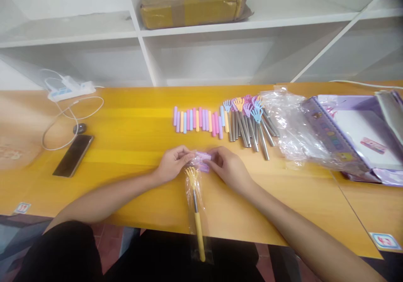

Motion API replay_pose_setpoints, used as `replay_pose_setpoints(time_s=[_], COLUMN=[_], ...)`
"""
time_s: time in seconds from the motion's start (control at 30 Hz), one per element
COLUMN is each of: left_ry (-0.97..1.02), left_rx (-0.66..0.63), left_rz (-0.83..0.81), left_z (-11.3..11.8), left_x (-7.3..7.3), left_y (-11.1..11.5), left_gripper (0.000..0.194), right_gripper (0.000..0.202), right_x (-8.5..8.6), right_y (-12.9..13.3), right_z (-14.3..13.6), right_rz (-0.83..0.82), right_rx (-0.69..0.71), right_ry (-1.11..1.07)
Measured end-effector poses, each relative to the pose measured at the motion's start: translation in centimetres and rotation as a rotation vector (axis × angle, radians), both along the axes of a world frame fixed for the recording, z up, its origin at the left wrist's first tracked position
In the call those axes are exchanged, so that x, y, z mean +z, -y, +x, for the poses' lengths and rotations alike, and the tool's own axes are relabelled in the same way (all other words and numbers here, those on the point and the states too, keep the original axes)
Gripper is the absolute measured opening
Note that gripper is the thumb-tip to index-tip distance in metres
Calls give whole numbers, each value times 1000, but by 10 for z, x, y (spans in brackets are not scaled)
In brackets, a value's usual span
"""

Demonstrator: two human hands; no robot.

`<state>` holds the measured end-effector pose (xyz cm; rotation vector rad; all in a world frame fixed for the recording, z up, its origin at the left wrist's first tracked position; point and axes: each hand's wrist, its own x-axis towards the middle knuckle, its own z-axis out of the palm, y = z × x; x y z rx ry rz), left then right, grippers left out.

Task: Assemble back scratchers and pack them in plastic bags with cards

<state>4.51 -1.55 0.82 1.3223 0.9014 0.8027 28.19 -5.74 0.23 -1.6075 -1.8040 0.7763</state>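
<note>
A yellow back scratcher [198, 227] with a metal rod lies in a clear plastic bag [204, 206], its handle reaching past the table's front edge. My left hand [172, 162] is closed in a pinch at the top of this bag. Between both hands is a small purple card [203, 157], pinched by my right hand [231, 168]; whether it is joined to the bag I cannot tell. Beyond the hands, coloured handle tubes [197, 120] in pink, purple, blue and yellow lie in a row. Several hand-shaped scratcher heads on metal rods [248, 122] are piled beside them.
Clear plastic bags [296, 131] lie right of the pile, against an open purple box [343, 135]. At left are a phone [73, 156], a dark mouse [79, 128] and a power strip [71, 90] with a white cable. A taped carton [195, 7] sits on the shelf.
</note>
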Motion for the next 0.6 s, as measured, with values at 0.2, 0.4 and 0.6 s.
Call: replay_pose_setpoints(time_s=[0.2,0.4,0.6], left_ry=[-16,35,42], left_rx=[3,-64,-81], left_rz=[-37,-149,-119], left_z=[-1,0,1], left_x=[1,0,0], left_y=[0,-5,-6], left_gripper=[47,55,46], right_gripper=[38,25,24], right_x=[3,16,22], right_y=[-4,6,19], right_z=[4,2,-1], right_rz=[-112,79,764], right_rx=[-63,-136,257], right_ry=[-327,-474,-127])
